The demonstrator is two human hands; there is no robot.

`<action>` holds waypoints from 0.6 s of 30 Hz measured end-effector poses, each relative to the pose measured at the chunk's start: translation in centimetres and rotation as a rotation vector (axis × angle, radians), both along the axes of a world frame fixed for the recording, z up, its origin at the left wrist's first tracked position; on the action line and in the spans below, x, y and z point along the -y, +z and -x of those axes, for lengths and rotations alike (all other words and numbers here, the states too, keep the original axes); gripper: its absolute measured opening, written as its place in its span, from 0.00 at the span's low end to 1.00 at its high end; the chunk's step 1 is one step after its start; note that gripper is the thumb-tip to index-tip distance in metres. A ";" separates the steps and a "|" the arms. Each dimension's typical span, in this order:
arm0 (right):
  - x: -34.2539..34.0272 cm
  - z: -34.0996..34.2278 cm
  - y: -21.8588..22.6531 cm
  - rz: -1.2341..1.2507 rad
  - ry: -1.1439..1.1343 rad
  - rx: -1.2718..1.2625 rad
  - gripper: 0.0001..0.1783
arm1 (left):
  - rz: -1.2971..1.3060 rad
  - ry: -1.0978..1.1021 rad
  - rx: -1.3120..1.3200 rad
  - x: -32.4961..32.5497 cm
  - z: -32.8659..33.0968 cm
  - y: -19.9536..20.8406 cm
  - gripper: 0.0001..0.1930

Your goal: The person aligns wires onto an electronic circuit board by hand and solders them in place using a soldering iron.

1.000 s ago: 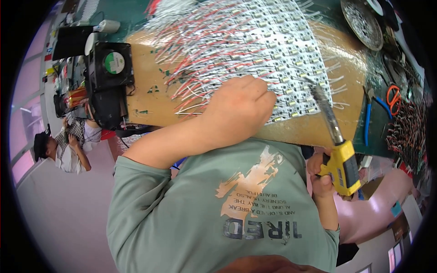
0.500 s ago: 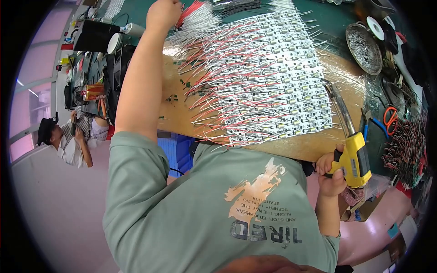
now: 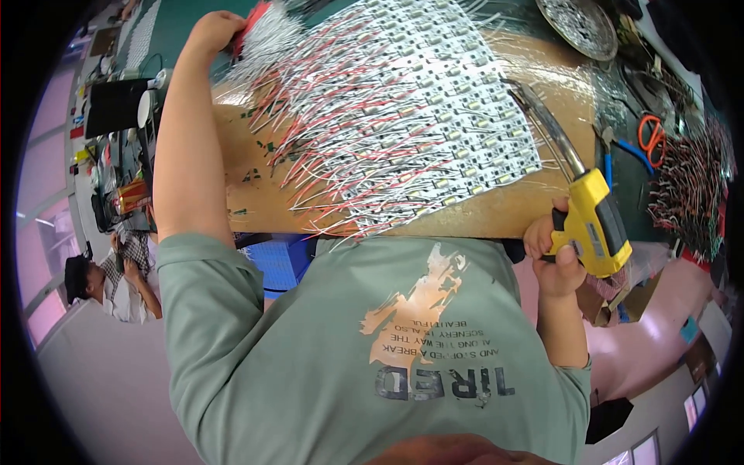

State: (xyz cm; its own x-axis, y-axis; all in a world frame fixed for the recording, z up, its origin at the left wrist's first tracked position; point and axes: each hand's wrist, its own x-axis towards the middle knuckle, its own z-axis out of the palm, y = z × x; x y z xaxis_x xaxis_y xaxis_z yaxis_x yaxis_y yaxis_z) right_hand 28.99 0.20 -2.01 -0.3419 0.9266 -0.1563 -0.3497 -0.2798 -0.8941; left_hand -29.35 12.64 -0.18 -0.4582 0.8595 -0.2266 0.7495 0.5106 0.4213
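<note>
My right hand is wrapped round the grip of a yellow and black soldering gun. Its long metal tip points up and left, over the right edge of the panel of white circuit boards. Red and white wires stick out of that panel, most thickly along its left side. At the far left, my left hand is closed at the red ends of a bundle of wires. Whatever its fingers pinch there is too small to make out.
Blue-handled pliers and orange scissors lie to the right, beside a heap of wired parts. A round metal dish stands at the far right. A blue crate sits below the table edge. Another person is at left.
The whole view has shifted, so the panel and bench appear further up and left. My left hand remains by the wire bundle, and my right hand still grips the soldering gun.
</note>
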 end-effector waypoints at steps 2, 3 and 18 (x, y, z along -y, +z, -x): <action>0.0 0.1 0.0 0.000 0.025 -0.017 0.40 | -0.044 0.019 0.026 0.5 0.8 0.0 0.09; 0.1 0.1 -0.1 0.005 0.029 -0.020 0.40 | -0.080 0.035 0.044 0.9 1.5 -0.1 0.09; 0.1 0.0 0.1 0.016 0.060 -0.014 0.41 | -0.220 -0.005 -0.371 1.9 1.5 0.4 0.15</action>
State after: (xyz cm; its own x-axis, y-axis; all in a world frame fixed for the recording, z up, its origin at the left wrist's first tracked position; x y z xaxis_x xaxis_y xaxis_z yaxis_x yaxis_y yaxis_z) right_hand 28.99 0.13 -1.96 -0.3989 0.9019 -0.1656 -0.3448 -0.3149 -0.8843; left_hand -30.83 10.71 0.20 -0.4699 0.8712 0.1420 0.8730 0.4349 0.2210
